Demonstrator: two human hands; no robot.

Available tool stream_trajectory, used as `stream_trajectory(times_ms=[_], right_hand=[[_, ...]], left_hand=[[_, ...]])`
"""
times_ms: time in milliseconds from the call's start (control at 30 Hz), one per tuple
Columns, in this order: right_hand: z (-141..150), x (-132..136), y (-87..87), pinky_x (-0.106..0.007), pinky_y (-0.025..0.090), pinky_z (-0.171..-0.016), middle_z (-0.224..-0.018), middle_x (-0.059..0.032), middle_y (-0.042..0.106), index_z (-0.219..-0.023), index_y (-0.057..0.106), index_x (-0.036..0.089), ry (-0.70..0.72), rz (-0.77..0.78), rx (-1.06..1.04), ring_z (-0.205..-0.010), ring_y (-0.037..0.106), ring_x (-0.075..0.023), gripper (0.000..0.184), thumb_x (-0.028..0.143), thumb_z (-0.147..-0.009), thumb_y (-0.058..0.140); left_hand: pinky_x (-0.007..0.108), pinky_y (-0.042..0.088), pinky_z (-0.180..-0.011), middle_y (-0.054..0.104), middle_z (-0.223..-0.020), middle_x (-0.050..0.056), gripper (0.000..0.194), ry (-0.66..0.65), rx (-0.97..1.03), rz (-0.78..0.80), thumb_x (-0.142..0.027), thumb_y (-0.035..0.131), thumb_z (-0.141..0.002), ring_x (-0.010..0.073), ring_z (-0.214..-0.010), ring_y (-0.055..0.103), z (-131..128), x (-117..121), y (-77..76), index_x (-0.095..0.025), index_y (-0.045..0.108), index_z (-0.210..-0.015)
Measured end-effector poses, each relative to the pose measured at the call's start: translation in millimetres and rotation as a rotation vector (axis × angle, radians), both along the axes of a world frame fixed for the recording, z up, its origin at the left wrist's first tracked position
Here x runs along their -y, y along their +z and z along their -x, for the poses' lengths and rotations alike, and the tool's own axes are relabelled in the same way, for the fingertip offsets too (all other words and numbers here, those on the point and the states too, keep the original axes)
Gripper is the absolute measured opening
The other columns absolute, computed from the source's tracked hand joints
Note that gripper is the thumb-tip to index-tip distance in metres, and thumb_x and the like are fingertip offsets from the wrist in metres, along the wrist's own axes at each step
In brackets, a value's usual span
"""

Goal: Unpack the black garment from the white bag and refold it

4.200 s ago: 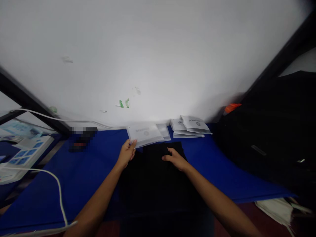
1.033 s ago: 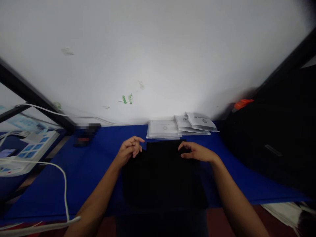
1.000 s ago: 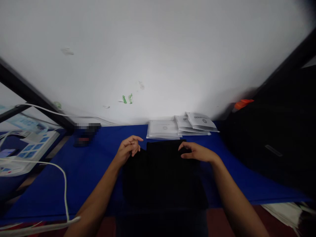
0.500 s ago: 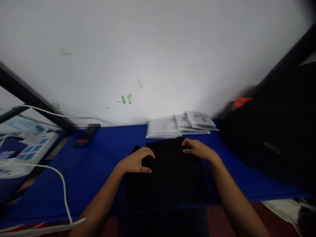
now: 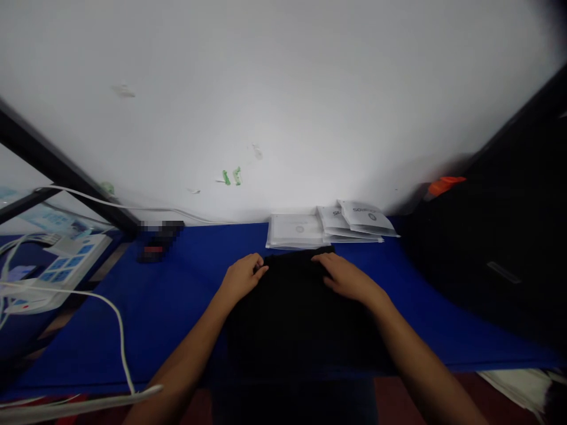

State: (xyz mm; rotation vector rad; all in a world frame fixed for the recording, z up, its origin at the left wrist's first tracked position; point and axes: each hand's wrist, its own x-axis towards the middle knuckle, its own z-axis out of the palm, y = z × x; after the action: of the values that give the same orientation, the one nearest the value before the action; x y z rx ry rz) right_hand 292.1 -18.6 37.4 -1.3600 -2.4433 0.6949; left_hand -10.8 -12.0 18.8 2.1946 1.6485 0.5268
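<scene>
Both hands lie flat and unclenched on the folded black cloth [image 5: 301, 313], left hand [image 5: 241, 277] at its far corner, right hand [image 5: 348, 277] pressing, pinning it to the blue desk [image 5: 177, 289].

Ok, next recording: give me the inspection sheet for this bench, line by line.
Surface: blue table top, set against a white wall.
Work items: folded black garment lying flat at the table's near edge.
Clutter: white packets and a second overlapping stack at the wall; dark pile with an orange piece on the right.
Hands: left hand on the garment's far left corner; right hand flat near its far edge; whether either has a closed grip cannot be told.
Cables: white cable crossing the left side.
Surroundings: white power strip at left; black frame bar.
</scene>
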Motion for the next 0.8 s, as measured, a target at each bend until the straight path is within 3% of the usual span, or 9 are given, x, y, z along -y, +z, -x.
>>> stream_trajectory(times_ms=[167,300,400,500,600,667,733,800], right_hand=[[-13,-21,-13.0,-0.035,0.046,-0.084,-0.113,-0.0126,0.068,-0.119,0.056,0.019,-0.296,-0.124,0.093,-0.101,0.064,-0.028,0.027,0.02,-0.093,0.049],[-12,-28,-18.8,-0.035,0.046,-0.079,-0.111,-0.0136,0.068,-0.116,0.056,0.019,-0.406,-0.162,0.12,-0.101,0.064,-0.0297,0.023,0.026,-0.095,0.05],[-10,-27,-19.2,-0.034,0.046,-0.075,-0.109,-0.0128,0.068,-0.118,0.054,0.019,-0.456,-0.128,0.166,-0.097,0.065,-0.0285,0.025,0.025,-0.094,0.051],[-9,-24,-16.9,-0.035,0.048,-0.078,-0.111,-0.0139,0.065,-0.12,0.053,0.017,-0.491,-0.196,0.187,-0.102,0.062,-0.0291,0.028,0.022,-0.092,0.053],[-7,-19,-11.7,-0.039,0.045,-0.092,-0.119,-0.0168,0.059,-0.121,0.053,0.014,-0.416,-0.369,0.128,-0.115,0.053,-0.0307,0.03,0.023,-0.092,0.052],[-3,-14,-7.2,-0.038,0.045,-0.093,-0.116,-0.0147,0.059,-0.118,0.055,0.016,-0.264,-0.354,0.051,-0.113,0.054,-0.0282,0.027,0.028,-0.094,0.051],[1,-8,-3.8,-0.035,0.047,-0.086,-0.107,-0.0099,0.062,-0.111,0.058,0.02,-0.095,-0.209,-0.005,-0.101,0.059,-0.0242,0.023,0.035,-0.094,0.054],[2,-4,-2.7,-0.033,0.048,-0.079,-0.099,-0.007,0.063,-0.103,0.061,0.021,0.005,-0.061,0.003,-0.092,0.06,-0.0224,0.025,0.041,-0.088,0.062]], left_hand=[[0.029,0.041,-0.065,0.061,-0.083,0.001,0.02,0.036,-0.046,-0.067,-0.038,0.07,-0.08,0.0221,-0.083,0.058,6,-3,1.7,-0.023,0.058,-0.085],[0.031,0.045,-0.071,0.062,-0.09,0.002,0.033,-0.104,0.039,0.104,-0.045,0.076,-0.072,0.0221,-0.084,0.058,26,-5,8.2,-0.023,0.061,-0.091],[0.031,0.047,-0.075,0.063,-0.092,0.001,0.026,-0.155,0.102,0.265,-0.033,0.072,-0.075,0.0205,-0.084,0.06,40,-8,9.3,-0.022,0.06,-0.095],[0.032,0.046,-0.079,0.061,-0.094,0.003,0.023,-0.053,0.022,0.192,-0.023,0.065,-0.078,0.0213,-0.088,0.059,42,-10,8.9,-0.021,0.059,-0.1],[0.036,0.044,-0.085,0.059,-0.1,0.007,0.025,0.094,-0.131,-0.062,-0.02,0.064,-0.08,0.0255,-0.098,0.054,30,-7,11.6,-0.018,0.058,-0.104],[0.036,0.043,-0.083,0.059,-0.095,0.007,0.018,0.089,-0.153,-0.132,-0.023,0.06,-0.085,0.0251,-0.095,0.054,19,-2,15.7,-0.018,0.058,-0.102],[0.032,0.043,-0.076,0.059,-0.085,0.004,0.015,-0.043,-0.103,-0.034,-0.033,0.057,-0.089,0.022,-0.086,0.055,10,4,20.1,-0.019,0.059,-0.095],[0.029,0.041,-0.069,0.06,-0.081,0.002,0.028,-0.184,-0.061,0.126,-0.048,0.06,-0.087,0.0199,-0.079,0.056,4,9,23.2,-0.021,0.061,-0.088]])
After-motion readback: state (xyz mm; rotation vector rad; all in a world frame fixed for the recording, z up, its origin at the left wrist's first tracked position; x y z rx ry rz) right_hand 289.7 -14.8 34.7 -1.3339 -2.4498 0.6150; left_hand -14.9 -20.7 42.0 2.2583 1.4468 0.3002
